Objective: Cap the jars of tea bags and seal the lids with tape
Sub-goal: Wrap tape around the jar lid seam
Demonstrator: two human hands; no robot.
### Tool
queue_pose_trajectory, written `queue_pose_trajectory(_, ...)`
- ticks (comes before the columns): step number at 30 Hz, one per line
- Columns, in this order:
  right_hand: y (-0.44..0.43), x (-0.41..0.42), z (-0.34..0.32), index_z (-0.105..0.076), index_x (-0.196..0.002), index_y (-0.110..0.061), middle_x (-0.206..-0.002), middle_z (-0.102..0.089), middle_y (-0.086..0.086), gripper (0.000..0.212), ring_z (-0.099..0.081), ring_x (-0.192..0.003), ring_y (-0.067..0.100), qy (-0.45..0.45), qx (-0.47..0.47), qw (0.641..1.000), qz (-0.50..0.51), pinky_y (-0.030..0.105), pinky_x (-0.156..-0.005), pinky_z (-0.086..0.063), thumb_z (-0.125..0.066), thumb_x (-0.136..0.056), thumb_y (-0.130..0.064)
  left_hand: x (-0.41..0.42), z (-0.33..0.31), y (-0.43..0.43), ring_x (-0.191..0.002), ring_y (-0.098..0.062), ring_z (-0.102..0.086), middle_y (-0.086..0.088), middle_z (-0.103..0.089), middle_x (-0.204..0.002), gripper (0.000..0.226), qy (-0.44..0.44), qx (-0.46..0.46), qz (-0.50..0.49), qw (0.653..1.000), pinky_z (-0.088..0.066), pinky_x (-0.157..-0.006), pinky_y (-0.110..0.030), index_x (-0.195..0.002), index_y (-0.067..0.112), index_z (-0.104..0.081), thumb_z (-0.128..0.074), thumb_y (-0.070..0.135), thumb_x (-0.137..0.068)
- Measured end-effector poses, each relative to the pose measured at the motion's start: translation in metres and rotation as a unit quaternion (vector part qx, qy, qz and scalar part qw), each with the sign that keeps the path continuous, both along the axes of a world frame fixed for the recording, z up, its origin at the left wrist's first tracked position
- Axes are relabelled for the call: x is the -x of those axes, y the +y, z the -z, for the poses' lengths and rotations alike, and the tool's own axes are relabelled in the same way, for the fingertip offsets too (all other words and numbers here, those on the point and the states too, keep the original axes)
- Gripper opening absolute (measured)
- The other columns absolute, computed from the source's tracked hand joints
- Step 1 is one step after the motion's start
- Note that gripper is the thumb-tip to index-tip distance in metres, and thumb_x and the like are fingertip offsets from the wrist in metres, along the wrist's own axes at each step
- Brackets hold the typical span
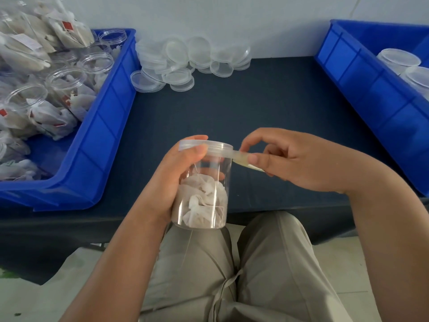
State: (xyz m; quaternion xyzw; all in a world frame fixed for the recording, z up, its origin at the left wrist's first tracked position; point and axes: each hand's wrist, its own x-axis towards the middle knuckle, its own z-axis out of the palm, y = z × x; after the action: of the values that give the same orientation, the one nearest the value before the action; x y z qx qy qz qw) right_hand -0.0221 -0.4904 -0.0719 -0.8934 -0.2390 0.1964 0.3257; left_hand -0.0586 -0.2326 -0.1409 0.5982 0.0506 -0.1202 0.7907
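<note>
Current jar [204, 201]: clear plastic, tea bags in the lower half, held over the lap at the near edge of the bench [232, 108], not resting on it. Lid [209, 145] is on and looks seated.

Left hand [176, 180] is wrapped round the jar body, thumb pressed at the lid seam. Right hand [290, 163] pinches a pale tape strip [241, 156] between thumb and forefinger. The strip runs taut from the seam out to the right. Can't tell how much of the rim is already taped.

Progress, my read: capping is done on this one and sealing is underway.

- Right blue bin [362, 84] holds a few capped jars [398, 58], likely finished. No tape visible on them from here.
- Left blue bin [109, 126] is packed with open jars [67, 80] of tea bags, none lidded.
- Pile of loose lids [185, 59] at the back of the bench.

Most of the batch looks left to do.
</note>
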Motion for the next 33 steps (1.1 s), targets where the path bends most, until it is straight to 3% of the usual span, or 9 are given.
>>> queue_pose_trajectory(6, 0.005, -0.001, 0.002, -0.058, -0.116, -0.062, -0.074, -0.061, -0.016, 0.027, -0.056, -0.063, -0.002, 0.031, 0.023, 0.999, 0.005, 0.019, -0.066, -0.043, -0.042, -0.097, -0.074, 0.002, 0.002, 0.001, -0.096, -0.039, -0.072, -0.027, -0.069, -0.121, 0.098, 0.015, 0.116, 0.073, 0.990, -0.061, -0.072, -0.045, -0.145, 0.007, -0.057, -0.094, 0.053, -0.066)
queue_pose_trajectory(9, 0.011, 0.001, 0.006, -0.060, -0.115, -0.058, -0.073, -0.062, -0.018, 0.027, -0.056, -0.062, -0.003, 0.041, 0.018, 0.999, 0.012, 0.016, -0.065, -0.043, -0.044, -0.098, -0.072, 0.000, 0.004, -0.001, -0.091, -0.037, -0.069, -0.025, -0.069, -0.108, 0.082, 0.007, 0.128, 0.085, 0.988, -0.060, -0.071, -0.043, -0.127, 0.008, -0.069, -0.094, 0.056, -0.066)
queue_pose_trajectory(12, 0.013, 0.002, 0.008, -0.063, -0.111, -0.057, -0.079, -0.071, -0.015, 0.026, -0.060, -0.063, -0.003, 0.025, 0.009, 0.999, 0.039, 0.023, -0.069, -0.045, -0.045, -0.099, -0.071, -0.005, 0.007, 0.000, -0.088, -0.031, -0.070, -0.018, -0.070, -0.109, 0.080, -0.007, 0.080, 0.071, 0.994, -0.060, -0.074, -0.043, -0.125, 0.011, -0.073, -0.089, 0.065, -0.068)
queue_pose_trajectory(19, 0.014, 0.005, 0.008, -0.064, -0.104, -0.050, -0.082, -0.072, -0.005, 0.031, -0.054, -0.056, 0.000, -0.017, 0.035, 0.996, 0.083, 0.029, -0.061, -0.044, -0.048, -0.095, -0.075, -0.008, 0.012, 0.007, -0.128, -0.030, -0.068, -0.008, -0.069, -0.139, 0.075, -0.055, -0.045, 0.031, 0.997, -0.056, -0.103, -0.050, -0.149, 0.026, -0.057, -0.069, 0.069, -0.089)
queue_pose_trajectory(22, 0.018, 0.009, 0.009, -0.065, -0.101, -0.048, -0.083, -0.071, -0.012, 0.034, -0.056, -0.060, -0.003, -0.021, 0.042, 0.995, 0.090, 0.027, -0.061, -0.042, -0.048, -0.094, -0.076, -0.006, 0.006, -0.003, -0.122, -0.017, -0.070, 0.016, -0.068, -0.133, 0.086, -0.067, -0.176, 0.027, 0.982, -0.058, -0.100, -0.045, -0.140, 0.048, -0.057, -0.065, 0.095, -0.068)
queue_pose_trajectory(24, 0.021, 0.011, 0.009, -0.066, -0.101, -0.047, -0.084, -0.069, -0.023, 0.036, -0.058, -0.067, -0.008, -0.034, 0.051, 0.994, 0.087, 0.026, -0.061, -0.041, -0.046, -0.094, -0.076, -0.008, 0.005, -0.007, -0.112, -0.013, -0.074, 0.016, -0.072, -0.123, 0.091, -0.073, -0.214, -0.007, 0.974, -0.062, -0.093, -0.038, -0.134, 0.048, -0.060, -0.070, 0.097, -0.058)
queue_pose_trajectory(28, 0.017, 0.012, 0.004, -0.064, -0.108, -0.054, -0.087, -0.068, -0.015, 0.034, -0.061, -0.077, -0.002, -0.056, 0.047, 0.994, 0.076, 0.028, -0.062, -0.045, -0.042, -0.095, -0.077, -0.010, -0.003, -0.005, -0.105, -0.022, -0.078, 0.001, -0.079, -0.115, 0.071, -0.032, -0.153, -0.020, 0.987, -0.063, -0.095, -0.051, -0.125, 0.045, -0.068, -0.080, 0.080, -0.064)
queue_pose_trajectory(31, 0.011, 0.013, 0.003, -0.060, -0.120, -0.059, -0.100, -0.062, -0.037, 0.028, -0.058, -0.091, -0.014, -0.049, 0.055, 0.996, 0.049, 0.020, -0.070, -0.041, -0.038, -0.103, -0.068, -0.008, -0.002, 0.002, -0.105, -0.027, -0.078, -0.006, -0.078, -0.119, 0.091, 0.002, -0.114, -0.008, 0.993, -0.062, -0.091, -0.051, -0.129, 0.035, -0.069, -0.084, 0.086, -0.054)
queue_pose_trajectory(33, 0.007, 0.014, 0.004, -0.057, -0.125, -0.060, -0.106, -0.063, -0.038, 0.030, -0.056, -0.098, -0.016, -0.038, 0.060, 0.997, 0.036, 0.019, -0.077, -0.042, -0.035, -0.106, -0.066, -0.006, -0.001, 0.006, -0.096, -0.027, -0.076, -0.011, -0.078, -0.114, 0.079, 0.019, -0.041, 0.033, 0.998, -0.063, -0.084, -0.047, -0.119, 0.026, -0.077, -0.088, 0.079, -0.060)
